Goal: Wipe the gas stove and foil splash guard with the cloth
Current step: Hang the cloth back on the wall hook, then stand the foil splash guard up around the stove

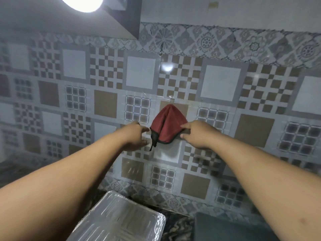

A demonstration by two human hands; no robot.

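Item: red cloth [167,126], dark-edged, hanging in a peak against the patterned tile wall [220,84], its top at a clear hook [172,100] we can barely make out. Our right hand [198,134] has its fingers on the cloth's right edge, thumb below; whether they pinch it we cannot tell. Our left hand [137,136] is just beside the cloth's left corner, fingers loosely spread, gripping nothing, near a dangling dark loop [153,144]. Below: foil splash guard [121,218], ribbed and shiny, lower centre; dark stove edge [225,226] beside it. A bright lamp [83,3] glares upper left.
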